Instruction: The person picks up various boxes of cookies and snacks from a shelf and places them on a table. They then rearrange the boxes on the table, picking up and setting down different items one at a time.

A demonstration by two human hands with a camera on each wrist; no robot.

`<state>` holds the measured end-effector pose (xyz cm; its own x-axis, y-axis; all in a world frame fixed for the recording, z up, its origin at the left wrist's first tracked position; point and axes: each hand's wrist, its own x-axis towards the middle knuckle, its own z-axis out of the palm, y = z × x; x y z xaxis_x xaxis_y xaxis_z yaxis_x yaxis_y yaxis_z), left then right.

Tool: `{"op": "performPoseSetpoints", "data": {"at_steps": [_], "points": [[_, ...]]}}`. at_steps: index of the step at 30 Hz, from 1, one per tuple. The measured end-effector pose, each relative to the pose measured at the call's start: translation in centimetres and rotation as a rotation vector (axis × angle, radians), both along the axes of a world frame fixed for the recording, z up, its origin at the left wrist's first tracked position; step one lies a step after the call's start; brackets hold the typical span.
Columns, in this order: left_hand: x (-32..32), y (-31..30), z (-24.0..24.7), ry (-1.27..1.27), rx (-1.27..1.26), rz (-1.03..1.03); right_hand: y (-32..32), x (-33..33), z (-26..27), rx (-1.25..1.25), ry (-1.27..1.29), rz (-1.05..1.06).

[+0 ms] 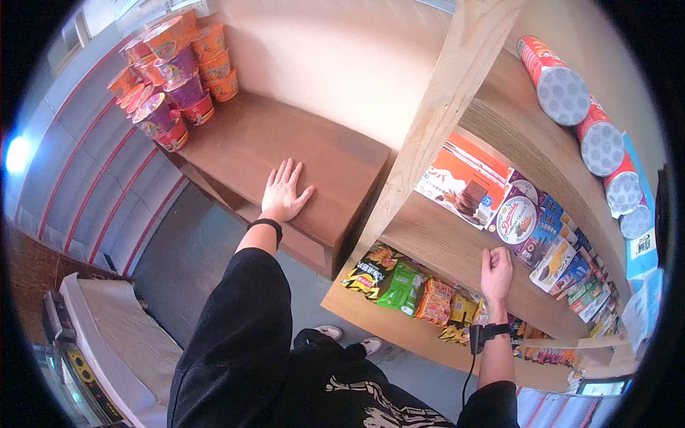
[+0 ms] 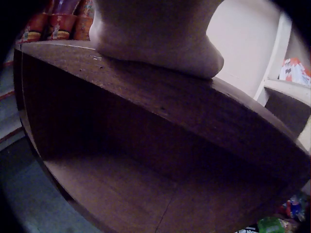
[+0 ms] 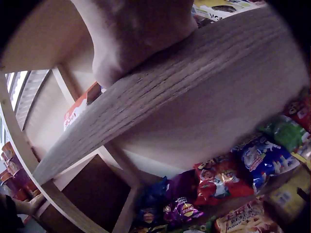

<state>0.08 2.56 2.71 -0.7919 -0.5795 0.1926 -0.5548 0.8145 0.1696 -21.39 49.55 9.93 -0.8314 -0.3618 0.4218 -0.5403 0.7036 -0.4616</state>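
Observation:
My left hand (image 1: 284, 194) lies palm down on the brown cabinet top (image 1: 321, 153), fingers spread and straight. In the left wrist view, the heel of that hand sits at the front edge, above the cabinet's open compartment (image 2: 112, 179). My right hand (image 1: 496, 274) rests on the wooden shelf (image 1: 439, 242) with its fingers curled in and nothing visible in them. Nearest to it stand snack boxes, among them a round-labelled Danisa cookie pack (image 1: 515, 220) and a large orange wafer box (image 1: 464, 178). In the right wrist view, its fingers are hidden behind the wrist.
Stacked instant noodle cups (image 1: 171, 71) stand at the cabinet's far left end. A wooden post (image 1: 435, 107) separates cabinet and shelves. Red canisters (image 1: 564, 93) lie on the upper shelf. Bagged snacks (image 1: 403, 285) fill the lower one. A cloth-covered object (image 1: 118, 342) stands at lower left.

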Motion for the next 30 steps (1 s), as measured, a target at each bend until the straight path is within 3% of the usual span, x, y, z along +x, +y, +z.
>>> {"op": "performPoseSetpoints", "data": {"at_steps": [20,30], "points": [[-0.1,0.0,0.3,0.146,0.056,-0.054,0.6,-0.3,-0.3,0.023,-0.008,-0.018],[-0.6,-1.7,-1.7,0.053,-0.031,-0.107,0.5,-0.2,0.0,-0.072,0.048,0.016]]}}
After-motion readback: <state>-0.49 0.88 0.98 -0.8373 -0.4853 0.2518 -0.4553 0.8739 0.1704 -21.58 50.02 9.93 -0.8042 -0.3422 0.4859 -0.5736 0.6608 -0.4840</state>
